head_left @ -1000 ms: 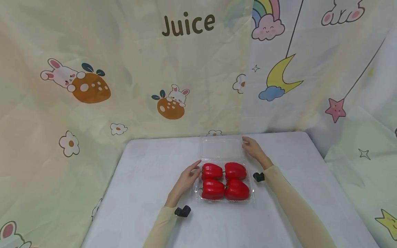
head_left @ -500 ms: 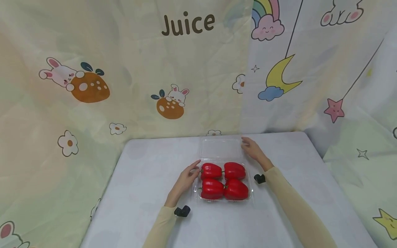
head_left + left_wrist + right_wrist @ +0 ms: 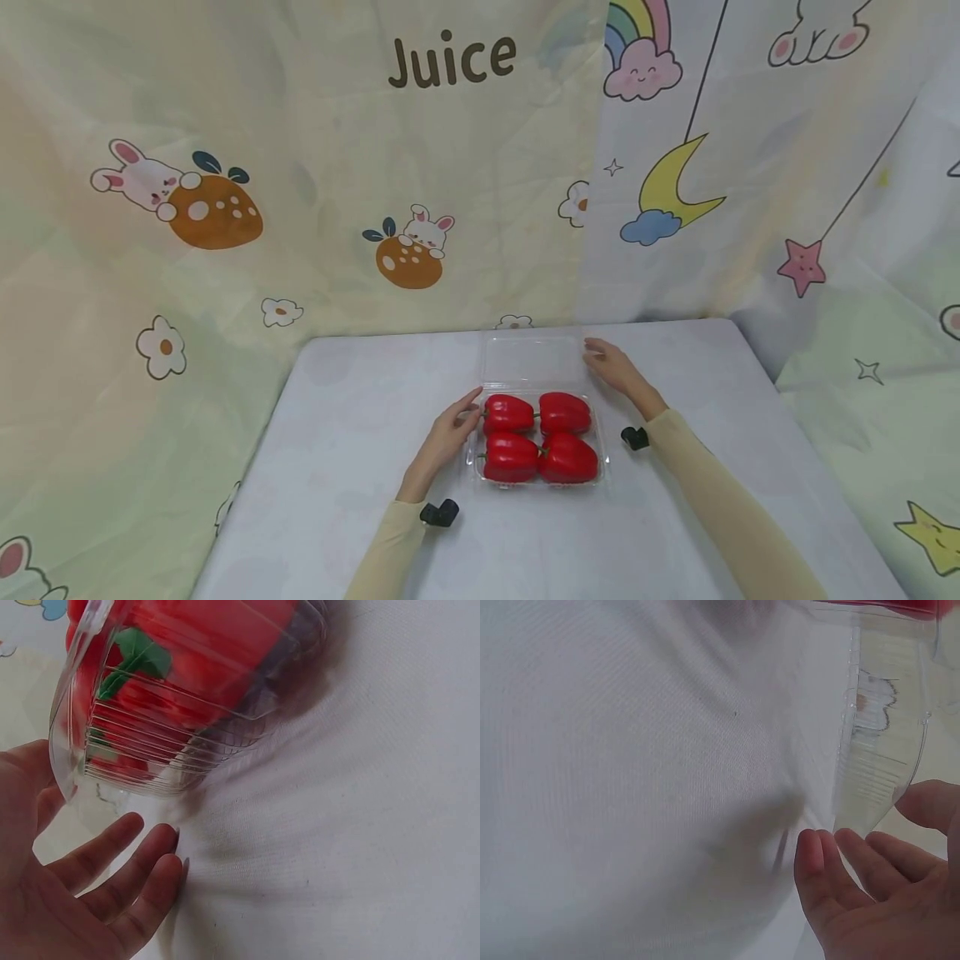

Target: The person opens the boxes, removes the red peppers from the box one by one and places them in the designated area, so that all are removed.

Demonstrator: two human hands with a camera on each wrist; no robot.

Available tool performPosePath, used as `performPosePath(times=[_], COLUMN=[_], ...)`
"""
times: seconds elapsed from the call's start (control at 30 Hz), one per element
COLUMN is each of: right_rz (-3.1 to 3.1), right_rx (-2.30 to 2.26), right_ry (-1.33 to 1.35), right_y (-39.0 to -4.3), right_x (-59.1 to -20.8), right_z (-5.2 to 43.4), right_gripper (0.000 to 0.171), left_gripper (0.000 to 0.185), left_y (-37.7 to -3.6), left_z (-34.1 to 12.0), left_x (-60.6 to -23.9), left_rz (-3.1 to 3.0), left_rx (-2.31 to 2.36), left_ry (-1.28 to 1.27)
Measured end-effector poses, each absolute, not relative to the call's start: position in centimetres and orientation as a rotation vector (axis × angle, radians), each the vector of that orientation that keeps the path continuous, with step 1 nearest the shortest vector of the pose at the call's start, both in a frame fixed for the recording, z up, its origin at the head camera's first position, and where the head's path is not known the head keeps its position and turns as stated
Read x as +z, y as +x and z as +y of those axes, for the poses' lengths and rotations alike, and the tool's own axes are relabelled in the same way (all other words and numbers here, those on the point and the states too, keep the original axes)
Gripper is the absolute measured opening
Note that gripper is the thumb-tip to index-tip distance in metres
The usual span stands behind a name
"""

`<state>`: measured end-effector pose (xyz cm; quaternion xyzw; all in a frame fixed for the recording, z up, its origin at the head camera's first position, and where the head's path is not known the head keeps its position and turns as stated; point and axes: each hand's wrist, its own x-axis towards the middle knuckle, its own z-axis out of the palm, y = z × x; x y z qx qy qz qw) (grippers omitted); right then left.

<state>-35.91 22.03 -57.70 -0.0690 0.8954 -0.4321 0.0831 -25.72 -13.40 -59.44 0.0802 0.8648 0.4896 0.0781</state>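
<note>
A clear plastic clamshell box (image 3: 540,486) sits on the white table, holding several red bell peppers (image 3: 540,437). Its clear lid (image 3: 532,360) stands open behind it. My left hand (image 3: 447,433) lies with straight fingers against the box's left side; in the left wrist view the fingers (image 3: 124,870) rest on the cloth beside the ribbed box wall (image 3: 172,750). My right hand (image 3: 611,369) is at the lid's right edge. In the right wrist view the lid corner (image 3: 877,765) sits between the relaxed fingers (image 3: 855,877) and the thumb, and no firm pinch shows.
The white-clothed table (image 3: 360,392) extends to both sides and in front of the box. Patterned curtains (image 3: 300,208) hang close behind the table's back edge and down both sides.
Both hands stay at the box. The right hand has dropped slightly along the lid's right edge, and the head view has shifted a little.
</note>
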Motion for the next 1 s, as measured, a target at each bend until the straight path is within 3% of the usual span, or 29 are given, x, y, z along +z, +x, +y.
performPosePath(times=[1.0], right_rz=[2.684], right_rx=[-1.190], right_ry=[-0.219], right_y=[-35.37], right_x=[-56.66], right_z=[22.61], right_gripper=[0.055], left_gripper=[0.052], left_y=[-25.60], left_z=[-13.48], left_x=[-59.74], left_rz=[2.575], left_rx=[1.488], left_ry=[0.262])
